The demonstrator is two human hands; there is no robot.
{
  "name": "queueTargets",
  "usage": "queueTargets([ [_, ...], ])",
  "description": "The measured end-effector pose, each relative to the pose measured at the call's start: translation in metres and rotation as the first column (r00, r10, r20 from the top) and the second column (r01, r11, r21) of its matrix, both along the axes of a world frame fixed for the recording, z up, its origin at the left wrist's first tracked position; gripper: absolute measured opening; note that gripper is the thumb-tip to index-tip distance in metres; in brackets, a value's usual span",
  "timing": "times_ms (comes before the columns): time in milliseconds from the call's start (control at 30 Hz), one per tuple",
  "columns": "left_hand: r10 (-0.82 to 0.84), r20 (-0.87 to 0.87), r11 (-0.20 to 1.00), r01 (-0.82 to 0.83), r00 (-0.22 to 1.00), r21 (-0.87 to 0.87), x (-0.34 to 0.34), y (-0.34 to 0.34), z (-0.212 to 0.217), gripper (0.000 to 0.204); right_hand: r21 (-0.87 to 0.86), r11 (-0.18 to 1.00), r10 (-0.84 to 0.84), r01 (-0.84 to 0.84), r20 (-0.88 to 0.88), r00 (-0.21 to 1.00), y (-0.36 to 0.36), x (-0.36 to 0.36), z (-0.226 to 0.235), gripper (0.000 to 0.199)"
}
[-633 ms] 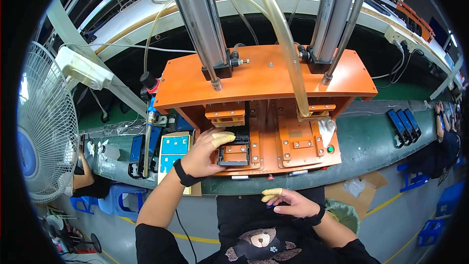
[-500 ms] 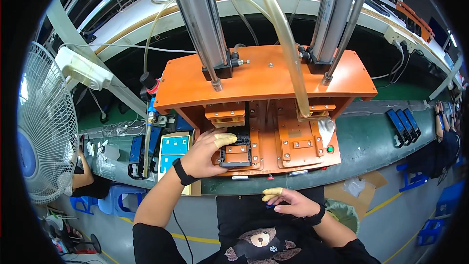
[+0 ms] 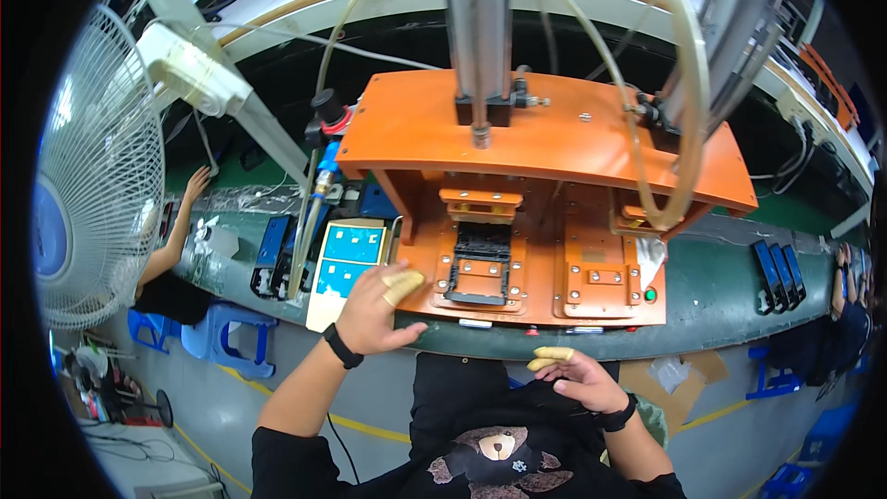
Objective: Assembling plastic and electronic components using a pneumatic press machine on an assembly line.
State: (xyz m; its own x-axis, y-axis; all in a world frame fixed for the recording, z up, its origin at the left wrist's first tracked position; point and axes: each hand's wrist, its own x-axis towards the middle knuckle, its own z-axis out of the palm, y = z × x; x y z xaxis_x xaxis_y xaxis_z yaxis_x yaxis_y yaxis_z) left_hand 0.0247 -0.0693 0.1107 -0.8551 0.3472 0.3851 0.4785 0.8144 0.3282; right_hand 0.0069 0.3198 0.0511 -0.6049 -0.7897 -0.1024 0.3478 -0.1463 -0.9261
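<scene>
Our left hand point(image 3: 377, 310) hovered at the left edge of the orange press point(image 3: 545, 143), fingers loosely open and holding nothing, its taped fingertips beside the black fixture point(image 3: 478, 263) on the left station. We judged the fixture loaded and the pressing not yet done. Our right hand point(image 3: 580, 379) rested low near our lap, fingers relaxed and empty, below the green bench point(image 3: 730, 291).

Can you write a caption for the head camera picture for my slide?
Left hand rests by the orange press; right hand waits near the lap.
</scene>
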Motion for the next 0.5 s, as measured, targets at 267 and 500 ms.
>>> queueTargets([
  [267,0.235,0.068,0.836,-0.237,0.97,0.495,0.032,-0.006,-0.034,0.047,0.074,0.983,0.174,-0.17,-0.055,0.983,-0.047,-0.011,0.007,0.048],
  [500,0.541,0.247,0.825,-0.564,0.804,0.029,0.039,-0.073,-0.06,0.046,0.132,0.891,0.452,-0.434,-0.162,0.877,-0.131,-0.004,-0.005,0.051],
])
